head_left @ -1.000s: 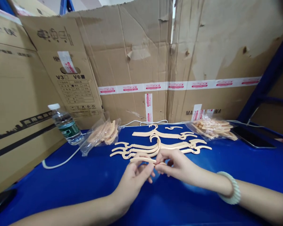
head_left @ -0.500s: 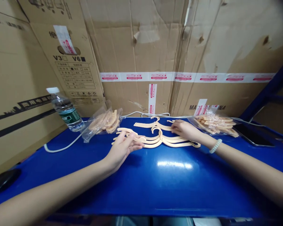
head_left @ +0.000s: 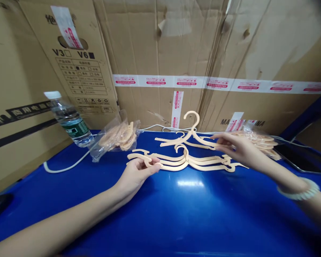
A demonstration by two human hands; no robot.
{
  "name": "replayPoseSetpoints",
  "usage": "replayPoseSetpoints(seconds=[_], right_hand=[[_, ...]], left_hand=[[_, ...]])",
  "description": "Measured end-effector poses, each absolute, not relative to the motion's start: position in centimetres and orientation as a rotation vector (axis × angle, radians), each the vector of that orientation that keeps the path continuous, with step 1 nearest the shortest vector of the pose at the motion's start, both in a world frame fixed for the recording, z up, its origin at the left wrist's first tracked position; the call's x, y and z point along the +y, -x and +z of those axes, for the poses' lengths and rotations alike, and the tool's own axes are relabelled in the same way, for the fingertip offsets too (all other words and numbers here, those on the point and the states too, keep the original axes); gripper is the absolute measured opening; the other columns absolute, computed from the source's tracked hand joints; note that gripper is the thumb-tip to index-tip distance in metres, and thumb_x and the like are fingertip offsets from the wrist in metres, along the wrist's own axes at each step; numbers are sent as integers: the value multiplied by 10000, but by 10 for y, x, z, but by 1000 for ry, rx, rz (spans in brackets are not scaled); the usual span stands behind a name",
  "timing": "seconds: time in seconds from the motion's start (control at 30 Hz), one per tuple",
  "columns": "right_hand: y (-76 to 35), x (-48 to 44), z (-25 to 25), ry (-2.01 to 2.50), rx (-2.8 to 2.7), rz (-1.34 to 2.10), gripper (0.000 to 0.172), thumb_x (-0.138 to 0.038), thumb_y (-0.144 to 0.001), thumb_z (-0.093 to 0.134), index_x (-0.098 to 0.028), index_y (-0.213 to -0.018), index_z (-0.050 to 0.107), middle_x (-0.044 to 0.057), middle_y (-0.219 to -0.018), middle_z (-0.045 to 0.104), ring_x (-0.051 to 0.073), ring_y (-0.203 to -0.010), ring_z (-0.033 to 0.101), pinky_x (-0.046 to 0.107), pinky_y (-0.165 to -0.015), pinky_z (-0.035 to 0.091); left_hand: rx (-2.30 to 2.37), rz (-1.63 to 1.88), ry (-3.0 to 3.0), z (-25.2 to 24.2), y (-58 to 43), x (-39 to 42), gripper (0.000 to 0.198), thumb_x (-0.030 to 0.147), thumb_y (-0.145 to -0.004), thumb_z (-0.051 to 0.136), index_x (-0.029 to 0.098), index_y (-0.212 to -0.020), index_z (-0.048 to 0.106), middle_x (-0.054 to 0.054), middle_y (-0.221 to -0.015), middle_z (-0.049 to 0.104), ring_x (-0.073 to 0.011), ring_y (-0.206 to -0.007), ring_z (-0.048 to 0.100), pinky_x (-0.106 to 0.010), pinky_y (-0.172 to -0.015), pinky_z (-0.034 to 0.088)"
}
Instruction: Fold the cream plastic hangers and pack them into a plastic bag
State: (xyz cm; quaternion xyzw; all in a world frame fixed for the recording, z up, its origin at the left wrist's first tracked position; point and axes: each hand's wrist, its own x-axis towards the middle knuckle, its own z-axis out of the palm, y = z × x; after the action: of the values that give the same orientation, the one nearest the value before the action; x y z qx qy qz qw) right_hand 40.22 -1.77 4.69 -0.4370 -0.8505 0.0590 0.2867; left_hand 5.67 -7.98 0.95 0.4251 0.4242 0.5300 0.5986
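Several cream-coloured clothes hangers (head_left: 173,167) lie stacked on the blue table, their hooks bunched at the middle. My left hand (head_left: 135,175) is closed in a pinch at the left end of this stack, where a curved hanger tip shows above the fingers. Behind it, my right hand (head_left: 235,146) grips the right arm of another hanger (head_left: 192,132), which is lifted and tilted with its hook up against the cardboard. A further hanger (head_left: 163,139) lies at the back, partly hidden by the raised one.
Clear bags of hanger parts lie at the back left (head_left: 123,137) and back right (head_left: 262,142), the latter partly behind my right hand. A water bottle (head_left: 69,119) stands left, a phone (head_left: 296,159) right. A white cable (head_left: 66,170) crosses the table (head_left: 160,217); cardboard (head_left: 139,46) walls the back.
My right hand has moved right and raised a hanger from the back, hook upward. My left hand stays at the stack's left end. The view has shifted slightly.
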Motion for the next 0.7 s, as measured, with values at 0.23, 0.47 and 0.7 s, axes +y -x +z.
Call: replayPoseSetpoints(seconds=[0.23,0.47,0.7], right_hand=[[-414,-51,30,1136,-2313,405,178,-379,-935,564,-219,-960,639,44,-866,669,188,-748,625,264,-646,479],[-415,-52,23,1163,-2258,461,179,-399,-916,583,-232,-964,626,49,-855,668,198,-715,632,273,-621,501],[-414,-55,22,1128,-2275,290,135,-389,-899,583,-264,-917,629,51,-850,678,223,-752,656,281,-636,536]], left_hand=[[901,1225,-827,6,-60,-82,295,289,-613,901,142,-730,673,10,-742,596,-100,-712,515,-237,-705,434],[760,1005,-819,9,-57,-83,233,255,-700,844,143,-707,640,-50,-1008,630,-168,-882,588,-287,-743,502],[711,981,-822,11,-56,-83,187,243,-709,840,147,-720,680,-42,-812,648,-157,-778,627,-250,-689,522]])
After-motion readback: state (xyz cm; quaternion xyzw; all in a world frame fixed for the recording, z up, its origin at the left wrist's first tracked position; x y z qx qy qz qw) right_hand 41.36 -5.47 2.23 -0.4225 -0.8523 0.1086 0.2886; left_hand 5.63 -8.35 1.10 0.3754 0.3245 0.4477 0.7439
